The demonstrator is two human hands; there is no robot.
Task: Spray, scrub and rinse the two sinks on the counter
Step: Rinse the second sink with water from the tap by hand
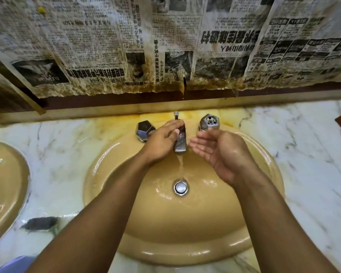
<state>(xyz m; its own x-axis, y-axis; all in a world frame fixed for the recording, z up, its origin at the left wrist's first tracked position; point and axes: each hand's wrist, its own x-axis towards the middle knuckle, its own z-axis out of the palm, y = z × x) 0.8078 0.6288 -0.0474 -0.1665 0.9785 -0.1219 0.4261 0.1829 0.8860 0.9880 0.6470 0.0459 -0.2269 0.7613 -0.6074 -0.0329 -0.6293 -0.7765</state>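
1. Here, nearest, the tan sink (185,253) sits sunk in the white marble counter (303,154). A dark blurred patch (40,223) lies near-left on the marble; I cannot tell what it is.
2. Water (180,166) falls onto the drain plug (181,187) and the bowl is wet, so this looks like rinsing.
3. The left hand (161,142) wraps its fingers over the spout (180,142), probably to rub it. The right hand (220,152) is wet, cupped wide and holds nothing, just right of the stream, likely to catch water.
4. The left knob (145,130) and right knob (209,122) flank the spout on yellow-stained marble.
5. The second sink (6,184) is cut off at the left edge.
6. Farthest, stained newspaper (165,46) covers the wall.
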